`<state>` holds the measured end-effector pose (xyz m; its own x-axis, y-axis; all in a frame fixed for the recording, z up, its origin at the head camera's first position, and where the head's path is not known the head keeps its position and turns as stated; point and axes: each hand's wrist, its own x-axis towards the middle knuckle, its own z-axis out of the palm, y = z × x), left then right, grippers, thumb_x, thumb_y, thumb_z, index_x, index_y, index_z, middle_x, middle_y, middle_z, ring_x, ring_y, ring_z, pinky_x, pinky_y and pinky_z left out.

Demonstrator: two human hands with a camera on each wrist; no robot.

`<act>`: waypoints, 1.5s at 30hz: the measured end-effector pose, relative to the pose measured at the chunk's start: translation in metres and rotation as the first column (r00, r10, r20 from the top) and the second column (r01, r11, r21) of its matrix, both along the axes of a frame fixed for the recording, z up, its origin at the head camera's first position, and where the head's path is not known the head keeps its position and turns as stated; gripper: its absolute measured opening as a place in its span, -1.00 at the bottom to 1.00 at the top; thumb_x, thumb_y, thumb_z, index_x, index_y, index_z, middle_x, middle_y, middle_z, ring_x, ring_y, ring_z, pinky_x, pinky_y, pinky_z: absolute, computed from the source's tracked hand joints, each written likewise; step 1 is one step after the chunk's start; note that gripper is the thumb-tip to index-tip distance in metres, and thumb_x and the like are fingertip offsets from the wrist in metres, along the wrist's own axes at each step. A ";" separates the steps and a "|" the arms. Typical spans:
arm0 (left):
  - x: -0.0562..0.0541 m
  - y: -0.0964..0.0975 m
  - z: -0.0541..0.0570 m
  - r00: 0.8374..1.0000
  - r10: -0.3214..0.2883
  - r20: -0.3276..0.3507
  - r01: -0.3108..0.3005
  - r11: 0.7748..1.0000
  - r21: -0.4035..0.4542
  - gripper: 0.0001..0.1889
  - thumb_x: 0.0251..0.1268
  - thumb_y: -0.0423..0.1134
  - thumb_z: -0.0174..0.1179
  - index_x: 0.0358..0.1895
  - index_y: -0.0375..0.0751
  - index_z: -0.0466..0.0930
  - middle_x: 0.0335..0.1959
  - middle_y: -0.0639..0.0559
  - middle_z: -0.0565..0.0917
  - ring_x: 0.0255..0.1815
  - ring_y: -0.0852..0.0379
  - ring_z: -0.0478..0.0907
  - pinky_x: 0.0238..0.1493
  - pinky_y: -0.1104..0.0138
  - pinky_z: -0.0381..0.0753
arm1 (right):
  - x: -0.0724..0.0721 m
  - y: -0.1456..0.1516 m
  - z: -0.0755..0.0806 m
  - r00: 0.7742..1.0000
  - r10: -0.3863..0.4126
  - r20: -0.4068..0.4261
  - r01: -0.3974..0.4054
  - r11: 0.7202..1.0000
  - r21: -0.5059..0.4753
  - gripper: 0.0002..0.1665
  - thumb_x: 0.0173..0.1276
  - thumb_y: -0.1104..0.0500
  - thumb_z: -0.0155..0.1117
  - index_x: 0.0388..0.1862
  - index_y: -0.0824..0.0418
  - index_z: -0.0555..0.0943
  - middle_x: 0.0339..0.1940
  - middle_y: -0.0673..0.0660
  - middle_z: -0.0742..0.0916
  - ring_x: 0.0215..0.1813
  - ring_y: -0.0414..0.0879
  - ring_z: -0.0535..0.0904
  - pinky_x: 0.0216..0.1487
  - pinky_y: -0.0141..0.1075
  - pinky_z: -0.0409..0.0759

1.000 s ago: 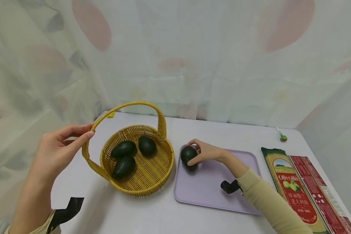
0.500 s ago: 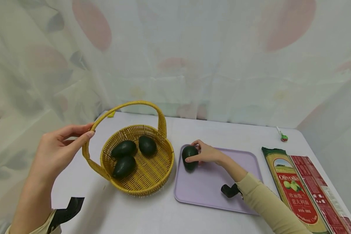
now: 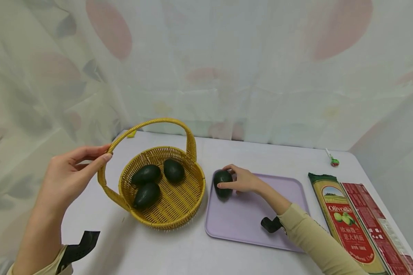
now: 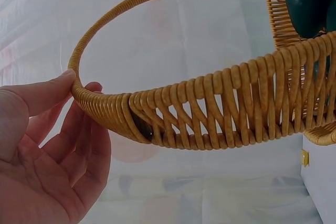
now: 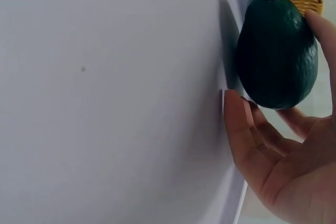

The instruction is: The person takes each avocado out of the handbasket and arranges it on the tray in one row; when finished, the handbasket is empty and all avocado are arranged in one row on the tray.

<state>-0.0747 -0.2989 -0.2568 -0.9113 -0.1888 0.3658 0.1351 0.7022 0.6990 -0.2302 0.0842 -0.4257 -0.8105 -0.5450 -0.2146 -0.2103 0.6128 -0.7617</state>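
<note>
- Clock reference, seen from where I stand over the worktop: 12 points away from the person, 6 toward them.
- Change, right: within the last second the right hand (image 3: 242, 181) has adjusted its hold. The thumb lies slightly nearer 12 across the held avocado (image 5: 275, 51). Judgement: the grip is being settled for handling.
- Change, left: none observed. The left hand (image 3: 70, 172) and the basket (image 3: 172, 202) keep their positions; the basket appears steadied.
- Location: the held avocado is at the 10-to-11 o'clock corner of the tray (image 3: 234, 225). Whether it touches the tray surface, I cannot tell.
- Right fingers: curled round the fruit, thumb on the 6 o'clock side, forefinger toward 12.
- Left fingers: thumb and forefinger pinch the handle (image 4: 102, 111) at the basket's 10 o'clock; the remaining fingers are bent.
- Basket contents: one avocado (image 3: 145, 175) at 10 o'clock, a second avocado (image 3: 147, 195) at 8, a third avocado (image 3: 173, 170) at 1.
- Basket construction: round, woven in yellow-brown strands; arched handle, tightly coil-wrapped, with lattice gaps toward its base.
- Tray: lilac, smooth, rectangular, rounded corners, low rim.
- Held avocado: dark green, egg-shaped, glossy, lightly pebbled, brownish stem scar.
- Adjacent item: printed food packet (image 3: 349, 221), flat, at the tray's 3 o'clock.
</note>
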 end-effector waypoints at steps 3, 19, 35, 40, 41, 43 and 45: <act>0.000 0.001 0.001 1.000 -0.004 0.003 0.003 1.000 0.005 -0.72 0.28 -0.12 0.32 -0.05 -0.21 0.71 -0.09 0.41 0.70 -0.22 0.44 0.61 -0.22 0.67 0.53 | 0.000 0.000 0.000 1.000 -0.011 -0.023 0.011 1.000 0.008 -0.14 0.16 -0.25 0.41 0.34 0.10 0.39 0.22 0.26 0.55 -0.50 -0.07 0.60 -0.41 -0.25 0.61; -0.001 0.000 0.001 1.000 -0.011 -0.007 0.011 1.000 -0.001 -0.77 0.29 -0.13 0.32 -0.07 -0.13 0.72 -0.09 0.35 0.71 -0.21 0.43 0.61 -0.23 0.67 0.54 | 0.002 0.001 0.001 0.998 -0.020 -0.066 0.020 1.000 0.011 -0.16 0.16 -0.26 0.40 0.31 0.13 0.43 0.16 0.22 0.57 -0.51 -0.08 0.62 -0.36 -0.25 0.60; 0.000 0.000 0.001 1.000 -0.011 -0.006 0.011 1.000 -0.004 -0.73 0.29 -0.12 0.31 -0.07 -0.20 0.71 -0.12 0.45 0.69 -0.21 0.44 0.60 -0.23 0.67 0.53 | 0.000 0.004 0.028 0.971 0.014 -0.240 -0.013 1.000 0.005 -0.27 0.21 -0.22 0.38 0.25 0.16 0.53 0.11 0.16 0.63 -0.18 -0.14 0.59 -0.12 -0.21 0.55; 0.000 0.000 0.001 1.000 -0.016 -0.010 0.016 1.000 -0.002 -0.74 0.30 -0.13 0.31 -0.07 -0.21 0.71 -0.12 0.45 0.69 -0.20 0.43 0.61 -0.22 0.67 0.53 | -0.001 0.000 0.042 0.959 0.067 -0.276 -0.070 0.998 -0.001 -0.36 0.23 -0.19 0.37 0.20 0.10 0.55 0.09 0.15 0.64 -0.15 -0.15 0.61 -0.08 -0.18 0.56; 0.000 0.000 0.001 1.000 -0.016 -0.010 0.016 1.000 -0.003 -0.74 0.30 -0.12 0.31 -0.07 -0.21 0.71 -0.12 0.45 0.69 -0.20 0.43 0.61 -0.22 0.67 0.53 | -0.002 -0.002 0.045 0.957 0.079 -0.279 -0.082 0.997 0.001 -0.38 0.23 -0.18 0.36 0.20 0.08 0.56 0.09 0.13 0.64 -0.15 -0.16 0.62 -0.07 -0.18 0.56; 0.000 0.000 0.001 1.000 -0.018 -0.011 0.018 1.000 -0.005 -0.74 0.30 -0.13 0.31 -0.07 -0.21 0.71 -0.12 0.46 0.68 -0.20 0.43 0.60 -0.23 0.67 0.53 | -0.002 -0.007 0.051 0.950 0.111 -0.291 -0.115 0.993 0.004 -0.40 0.25 -0.18 0.36 0.19 0.07 0.56 0.08 0.10 0.64 -0.15 -0.17 0.63 -0.06 -0.16 0.56; 0.000 0.000 0.001 1.000 -0.018 -0.014 0.018 1.000 -0.008 -0.75 0.30 -0.13 0.31 -0.08 -0.21 0.71 -0.13 0.47 0.68 -0.21 0.43 0.60 -0.23 0.67 0.54 | -0.003 -0.012 0.057 0.945 0.141 -0.296 -0.144 0.989 0.012 -0.41 0.25 -0.16 0.35 0.19 0.06 0.56 0.08 0.06 0.64 -0.14 -0.18 0.63 -0.04 -0.17 0.56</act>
